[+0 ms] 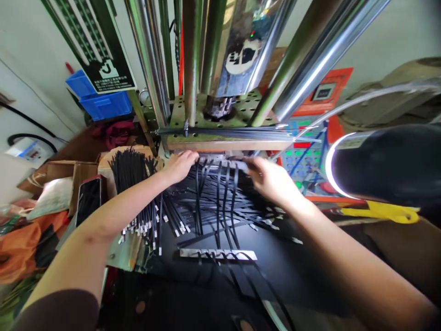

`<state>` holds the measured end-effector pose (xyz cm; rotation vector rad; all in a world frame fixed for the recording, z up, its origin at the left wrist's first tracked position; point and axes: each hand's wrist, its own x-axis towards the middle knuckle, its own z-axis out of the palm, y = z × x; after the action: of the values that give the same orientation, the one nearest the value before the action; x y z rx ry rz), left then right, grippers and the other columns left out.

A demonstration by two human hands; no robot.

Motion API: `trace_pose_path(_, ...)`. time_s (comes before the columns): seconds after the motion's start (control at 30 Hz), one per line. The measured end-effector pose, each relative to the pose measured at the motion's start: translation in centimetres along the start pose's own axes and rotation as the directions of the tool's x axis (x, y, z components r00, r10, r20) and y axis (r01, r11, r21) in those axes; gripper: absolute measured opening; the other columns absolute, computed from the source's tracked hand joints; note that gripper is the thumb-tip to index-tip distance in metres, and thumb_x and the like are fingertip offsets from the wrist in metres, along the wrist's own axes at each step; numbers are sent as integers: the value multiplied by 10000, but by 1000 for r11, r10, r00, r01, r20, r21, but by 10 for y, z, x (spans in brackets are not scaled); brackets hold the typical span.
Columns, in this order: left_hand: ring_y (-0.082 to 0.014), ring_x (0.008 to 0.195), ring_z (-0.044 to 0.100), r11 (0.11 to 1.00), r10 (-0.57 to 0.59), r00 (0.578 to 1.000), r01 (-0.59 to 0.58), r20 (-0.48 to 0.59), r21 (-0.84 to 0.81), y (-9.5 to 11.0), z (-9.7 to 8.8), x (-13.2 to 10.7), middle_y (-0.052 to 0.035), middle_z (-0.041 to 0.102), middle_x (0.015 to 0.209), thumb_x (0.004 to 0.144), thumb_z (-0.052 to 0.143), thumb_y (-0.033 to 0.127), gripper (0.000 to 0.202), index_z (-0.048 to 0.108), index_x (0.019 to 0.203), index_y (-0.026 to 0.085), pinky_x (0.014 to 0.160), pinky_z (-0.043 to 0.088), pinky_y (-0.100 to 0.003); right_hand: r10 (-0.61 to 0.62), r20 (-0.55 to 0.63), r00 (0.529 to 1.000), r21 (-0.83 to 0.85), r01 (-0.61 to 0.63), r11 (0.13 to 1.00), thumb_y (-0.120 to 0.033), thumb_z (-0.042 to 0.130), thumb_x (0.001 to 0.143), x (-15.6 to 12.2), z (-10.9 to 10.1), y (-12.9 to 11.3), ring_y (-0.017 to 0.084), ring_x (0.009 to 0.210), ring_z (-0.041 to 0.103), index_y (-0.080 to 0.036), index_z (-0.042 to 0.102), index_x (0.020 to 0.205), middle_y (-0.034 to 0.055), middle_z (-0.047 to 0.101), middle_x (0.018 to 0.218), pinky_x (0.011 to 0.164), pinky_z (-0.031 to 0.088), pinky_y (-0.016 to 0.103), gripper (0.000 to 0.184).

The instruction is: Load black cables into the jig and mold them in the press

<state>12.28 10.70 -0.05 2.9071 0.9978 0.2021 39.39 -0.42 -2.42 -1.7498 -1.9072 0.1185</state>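
At the foot of the press, a metal bar [220,162] with several flat black cables [226,193] hanging from it spans the gap between my hands. My left hand [181,166] is closed at the bar's left end, its fingertips partly hidden. At the right end my right hand [270,178], a little blurred, has its fingers bent around the bar. Nearer to me lies a second slotted metal bar [184,253], with black cables running through it toward me. Loose black cables with pale metal ends are spread on the dark table [282,262] beneath.
The press plate [179,110] and its steel columns [287,78] stand just beyond my hands. More cables [129,170] are bundled at left, by a phone [88,200] and a cardboard box [77,177]. A dark round lamp [382,161] and a yellow tool handle [382,211] are at right.
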Motion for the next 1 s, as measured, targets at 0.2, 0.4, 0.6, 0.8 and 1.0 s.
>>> trace_pose_path(0.2, -287, 1168, 508, 943, 333, 917, -328, 220, -60, 83, 7, -58, -99, 680, 1094, 918, 591, 173, 130, 696, 993, 180, 948, 340, -457, -34, 194, 980, 225, -11, 974, -414, 607, 844, -168, -20, 13, 321, 683, 708, -438, 707, 936, 48, 736, 801, 563, 602, 497, 138)
trace_pose_path(0.4, -294, 1164, 537, 944, 330, 922, -316, 203, -100, 131, 20, -44, -119, 693, 1140, 948, 547, 172, 200, 718, 1049, 154, 932, 382, -429, -19, 67, 998, 200, 5, 980, -358, 529, 913, -178, -15, -4, 334, 1067, 712, -369, 692, 1249, 83, 736, 1182, 918, 617, 531, 374)
trace_pose_path(0.6, -178, 842, 670, 727, 171, 853, 228, 494, -647, 141, -1, -63, -41, 736, 881, 1064, 330, 532, 585, 752, 861, 180, 779, 492, -277, -128, 166, 978, 295, 75, 952, -176, 478, 880, -160, -16, -23, 291, 1251, 634, -278, 582, 1427, 73, 624, 1409, 1043, 559, 492, 566)
trace_pose_path(0.8, -154, 724, 656, 547, 235, 823, 328, 518, -770, 148, -11, -69, 21, 677, 795, 789, 767, 232, 206, 660, 953, 168, 652, 508, -235, -130, 91, 987, 149, 116, 982, -99, 494, 806, -107, 8, -31, 281, 1106, 712, -242, 684, 1240, 92, 733, 1218, 957, 605, 473, 495)
trace_pose_path(1.0, -335, 1265, 565, 972, -92, 994, 103, 61, -212, 79, -36, -73, -175, 606, 1352, 835, 734, 204, 672, 453, 1440, 122, 1088, 417, -481, -27, 42, 999, -61, 29, 998, -153, 614, 790, -88, -4, 3, 433, 1274, 584, -190, 649, 1262, 188, 654, 1328, 1061, 470, 662, 475)
